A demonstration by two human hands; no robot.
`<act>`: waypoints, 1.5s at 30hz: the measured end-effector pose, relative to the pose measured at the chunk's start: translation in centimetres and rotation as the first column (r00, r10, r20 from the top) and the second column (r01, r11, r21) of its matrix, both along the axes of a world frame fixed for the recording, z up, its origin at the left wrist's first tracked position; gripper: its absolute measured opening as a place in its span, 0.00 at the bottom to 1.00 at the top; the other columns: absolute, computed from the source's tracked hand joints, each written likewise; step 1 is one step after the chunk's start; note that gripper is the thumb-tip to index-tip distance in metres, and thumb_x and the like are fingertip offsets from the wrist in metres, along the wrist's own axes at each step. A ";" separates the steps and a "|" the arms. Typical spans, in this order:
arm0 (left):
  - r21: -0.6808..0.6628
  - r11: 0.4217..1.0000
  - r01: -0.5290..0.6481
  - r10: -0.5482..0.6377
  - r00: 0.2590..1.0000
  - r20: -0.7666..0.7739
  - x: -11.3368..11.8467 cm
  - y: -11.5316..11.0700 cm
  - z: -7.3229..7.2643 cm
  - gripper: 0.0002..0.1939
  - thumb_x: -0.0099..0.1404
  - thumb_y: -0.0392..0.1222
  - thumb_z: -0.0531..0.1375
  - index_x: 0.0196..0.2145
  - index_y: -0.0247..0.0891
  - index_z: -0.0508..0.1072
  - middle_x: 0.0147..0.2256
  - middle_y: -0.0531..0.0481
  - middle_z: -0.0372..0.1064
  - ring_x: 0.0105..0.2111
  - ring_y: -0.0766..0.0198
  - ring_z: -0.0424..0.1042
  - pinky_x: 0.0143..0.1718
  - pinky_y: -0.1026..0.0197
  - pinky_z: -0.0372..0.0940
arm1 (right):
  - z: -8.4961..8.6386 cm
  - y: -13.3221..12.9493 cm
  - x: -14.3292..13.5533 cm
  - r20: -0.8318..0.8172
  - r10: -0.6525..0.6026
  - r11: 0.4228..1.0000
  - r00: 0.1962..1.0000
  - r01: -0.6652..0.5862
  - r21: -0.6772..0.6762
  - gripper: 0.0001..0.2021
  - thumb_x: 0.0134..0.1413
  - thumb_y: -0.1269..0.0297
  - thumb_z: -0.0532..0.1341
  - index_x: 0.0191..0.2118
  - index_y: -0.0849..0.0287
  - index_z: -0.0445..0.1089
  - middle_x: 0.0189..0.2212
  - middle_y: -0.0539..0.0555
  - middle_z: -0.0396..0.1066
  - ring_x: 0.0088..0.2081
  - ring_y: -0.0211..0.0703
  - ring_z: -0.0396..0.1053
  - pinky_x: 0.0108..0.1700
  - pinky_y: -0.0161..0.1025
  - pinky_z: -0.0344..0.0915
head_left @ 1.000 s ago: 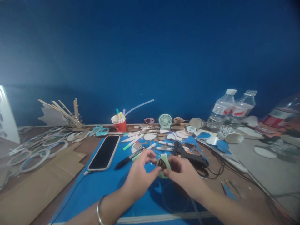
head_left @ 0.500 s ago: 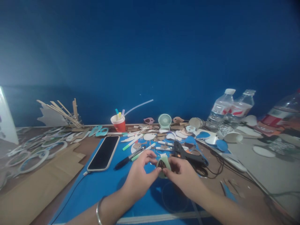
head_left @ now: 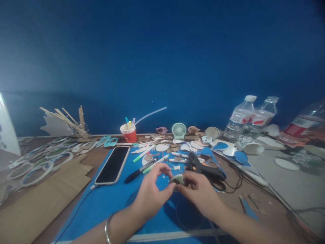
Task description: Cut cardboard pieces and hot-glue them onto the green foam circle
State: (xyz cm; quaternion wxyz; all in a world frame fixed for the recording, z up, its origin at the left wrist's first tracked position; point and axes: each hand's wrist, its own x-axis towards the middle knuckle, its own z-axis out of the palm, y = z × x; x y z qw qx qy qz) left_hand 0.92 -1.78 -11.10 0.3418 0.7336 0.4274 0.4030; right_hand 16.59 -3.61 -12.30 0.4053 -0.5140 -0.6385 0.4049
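Note:
A small pale green piece with a dark pattern (head_left: 177, 179) is held between both hands above the blue mat (head_left: 111, 206). My left hand (head_left: 154, 186) pinches its left edge with thumb and fingers; a silver bangle circles that wrist. From the other side, my right hand (head_left: 200, 189) grips it with thumb and curled fingers. The piece is tilted, so its patterned face shows only in part. Just beyond the hands lie a black marker (head_left: 133, 176), several pens and a black glue gun (head_left: 203, 169).
A phone (head_left: 113, 166) with a cable lies left. Behind stand a red cup with pens (head_left: 129, 135), a small green fan (head_left: 179, 130) and plastic bottles (head_left: 238, 117). Cardboard (head_left: 50, 193), paper rings (head_left: 38, 174) and wooden sticks (head_left: 68, 120) are at the left; paper cutouts are scattered about.
The pale green piece has tipped between my fingers, so less of its dark patterned face shows. My left fingers have shifted slightly on it.

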 end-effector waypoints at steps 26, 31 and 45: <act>0.007 0.999 0.031 -0.031 0.998 0.052 0.0 -0.2 0.3 0.12 0.53 0.31 0.58 0.36 0.39 0.63 0.32 0.52 0.67 0.35 0.63 0.67 0.41 0.59 0.61 | 0.4 -0.6 0.0 0.199 -0.053 0.970 0.979 0.003 0.243 0.03 0.48 0.70 0.57 0.27 0.59 0.66 0.23 0.49 0.65 0.26 0.38 0.61 0.28 0.32 0.54; 0.003 1.000 0.029 -0.029 0.999 0.040 0.1 -0.2 0.1 0.10 0.53 0.31 0.57 0.34 0.38 0.64 0.30 0.52 0.67 0.33 0.64 0.67 0.40 0.59 0.61 | 0.4 -0.5 0.0 0.216 -0.051 0.968 0.975 -0.005 0.252 0.03 0.48 0.71 0.57 0.26 0.59 0.66 0.23 0.48 0.64 0.27 0.38 0.61 0.29 0.32 0.54; -0.331 0.944 0.002 0.089 0.962 0.258 -0.4 1.3 -0.5 0.16 0.53 0.37 0.59 0.41 0.37 0.62 0.29 0.51 0.69 0.31 0.63 0.68 0.34 0.60 0.61 | -0.1 -0.3 0.0 0.211 -0.015 0.992 0.977 -0.011 0.125 0.06 0.50 0.65 0.57 0.27 0.60 0.69 0.22 0.49 0.66 0.25 0.38 0.61 0.26 0.32 0.53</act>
